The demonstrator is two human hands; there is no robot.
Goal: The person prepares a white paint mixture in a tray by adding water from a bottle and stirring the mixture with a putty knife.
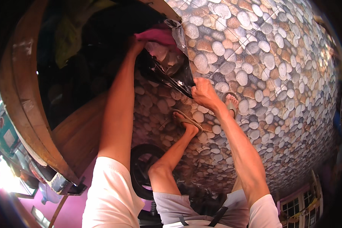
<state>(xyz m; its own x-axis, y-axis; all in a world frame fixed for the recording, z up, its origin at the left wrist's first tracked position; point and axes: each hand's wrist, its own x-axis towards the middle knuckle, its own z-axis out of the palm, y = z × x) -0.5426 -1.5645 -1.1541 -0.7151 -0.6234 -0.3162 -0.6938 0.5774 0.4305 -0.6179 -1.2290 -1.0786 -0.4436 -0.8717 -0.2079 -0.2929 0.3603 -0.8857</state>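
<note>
At the upper middle, my left hand (139,45) is closed at the edge of a pink crumpled piece (155,35), cloth or plastic, with some fingertips hidden in shadow. My right hand (204,92) grips the rim of a black plastic bag (174,78) and holds it stretched open toward the right. Inside the bag, under the pink piece, lies pale crumpled material (159,53). A translucent plastic edge (178,32) sticks up at the bag's far side, beside a dark wooden-edged opening.
A curved wooden frame (45,133) surrounds a dark recess with yellowish cloth (68,45) at the left. My sandalled feet (184,119) stand on a pebble-patterned floor (254,68). A black wheel (140,169) is beside my left leg, and a barred window (300,209) shows at lower right.
</note>
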